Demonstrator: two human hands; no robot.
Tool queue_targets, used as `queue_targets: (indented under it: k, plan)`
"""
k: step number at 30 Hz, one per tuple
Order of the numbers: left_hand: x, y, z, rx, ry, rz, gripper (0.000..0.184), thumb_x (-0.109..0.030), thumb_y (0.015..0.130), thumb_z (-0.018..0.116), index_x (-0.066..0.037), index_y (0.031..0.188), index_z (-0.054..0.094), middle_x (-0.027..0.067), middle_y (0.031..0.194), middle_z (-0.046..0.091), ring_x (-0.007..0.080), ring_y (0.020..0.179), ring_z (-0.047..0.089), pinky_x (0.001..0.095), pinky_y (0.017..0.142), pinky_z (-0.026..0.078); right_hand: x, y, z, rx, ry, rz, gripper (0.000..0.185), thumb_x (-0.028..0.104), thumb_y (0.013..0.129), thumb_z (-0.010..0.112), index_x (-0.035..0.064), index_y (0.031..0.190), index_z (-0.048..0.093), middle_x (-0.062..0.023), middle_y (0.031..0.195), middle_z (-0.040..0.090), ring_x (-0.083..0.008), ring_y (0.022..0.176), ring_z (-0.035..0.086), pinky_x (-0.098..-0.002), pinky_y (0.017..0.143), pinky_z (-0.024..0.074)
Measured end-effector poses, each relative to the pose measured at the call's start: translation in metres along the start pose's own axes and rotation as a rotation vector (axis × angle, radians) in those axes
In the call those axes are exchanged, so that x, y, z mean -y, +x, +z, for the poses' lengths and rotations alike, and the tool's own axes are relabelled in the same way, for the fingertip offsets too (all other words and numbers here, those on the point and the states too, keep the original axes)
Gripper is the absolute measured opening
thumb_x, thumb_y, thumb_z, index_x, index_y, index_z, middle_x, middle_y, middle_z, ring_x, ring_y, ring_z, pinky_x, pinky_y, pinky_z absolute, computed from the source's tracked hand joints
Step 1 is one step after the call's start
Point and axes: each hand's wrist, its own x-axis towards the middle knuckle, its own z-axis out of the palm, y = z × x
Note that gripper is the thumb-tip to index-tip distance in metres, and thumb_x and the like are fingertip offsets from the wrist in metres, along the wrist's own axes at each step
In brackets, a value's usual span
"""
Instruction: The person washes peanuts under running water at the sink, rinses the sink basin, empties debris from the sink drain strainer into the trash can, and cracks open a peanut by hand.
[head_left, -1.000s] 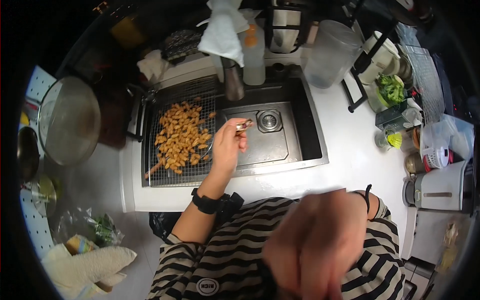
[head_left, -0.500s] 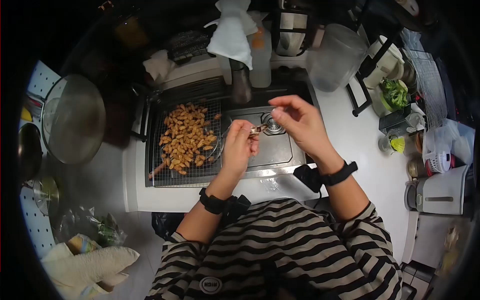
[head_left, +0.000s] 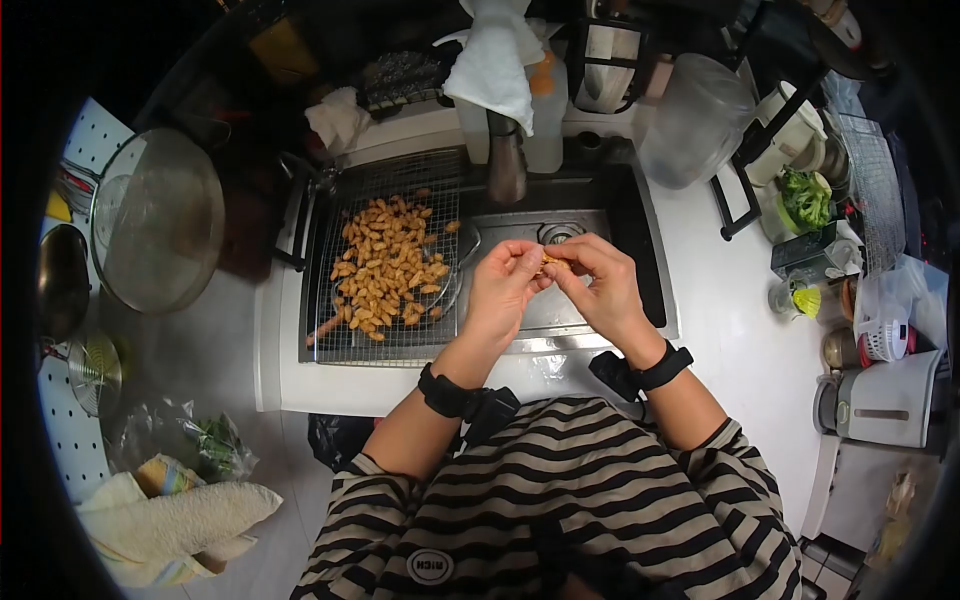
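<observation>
Over the sink basin, my left hand (head_left: 508, 285) and my right hand (head_left: 606, 285) meet at the fingertips. Both pinch a small tan piece that looks like a peanut in its shell (head_left: 550, 260); the fingers cover most of it. To the left of my hands, many similar unshelled peanuts (head_left: 390, 262) lie spread on a wire rack (head_left: 345, 345) across the left part of the sink. Part of the steel sink (head_left: 545, 318) shows beneath my hands, with the round drain (head_left: 560, 232) just beyond them.
A faucet draped with a white cloth (head_left: 490, 85) rises behind the sink. A cloudy plastic container (head_left: 698, 120) stands at the back right. Broccoli (head_left: 803, 200) and jars are farther right. On the left are a round mesh-like lid (head_left: 157, 220) and a towel (head_left: 180, 525).
My right hand has come down and left to meet my left hand at the small piece; before, it was raised apart with fingers curled. The whole view has shifted slightly.
</observation>
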Motion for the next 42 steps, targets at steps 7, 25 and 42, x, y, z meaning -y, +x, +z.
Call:
queue_targets:
  k: [7,25,42]
  plan:
    - [0.003,0.004,-0.011,0.071,0.419,0.136,0.013,-0.015,0.086,0.056,-0.003,0.083,0.053,0.0018,0.072,0.056,0.0053,0.059,0.048,0.0176,0.053,0.041,-0.004,-0.003,-0.007,0.177,0.26,0.346,0.01,0.007,0.081,0.059,-0.0024,0.083,0.061,-0.0065,0.07,0.06,-0.0099,0.059,0.057,-0.0208,0.054,0.0465]
    - [0.012,0.007,-0.021,0.181,0.34,0.059,0.013,-0.013,0.085,0.057,0.0,0.088,0.056,0.0039,0.076,0.057,0.0072,0.063,0.051,0.0192,0.058,0.043,-0.02,-0.011,-0.008,0.129,0.76,0.767,0.01,0.009,0.083,0.058,-0.0009,0.081,0.058,-0.0079,0.074,0.061,-0.0102,0.06,0.059,-0.0191,0.056,0.0498]
    - [0.008,0.006,-0.017,0.196,-0.101,-0.323,0.015,-0.01,0.087,0.05,0.002,0.095,0.052,0.0062,0.085,0.055,0.0116,0.072,0.053,0.0235,0.069,0.048,-0.012,-0.007,-0.015,0.096,-0.122,-0.122,0.013,0.001,0.077,0.06,0.0027,0.091,0.062,-0.0056,0.087,0.052,-0.013,0.072,0.054,-0.0227,0.058,0.0445]
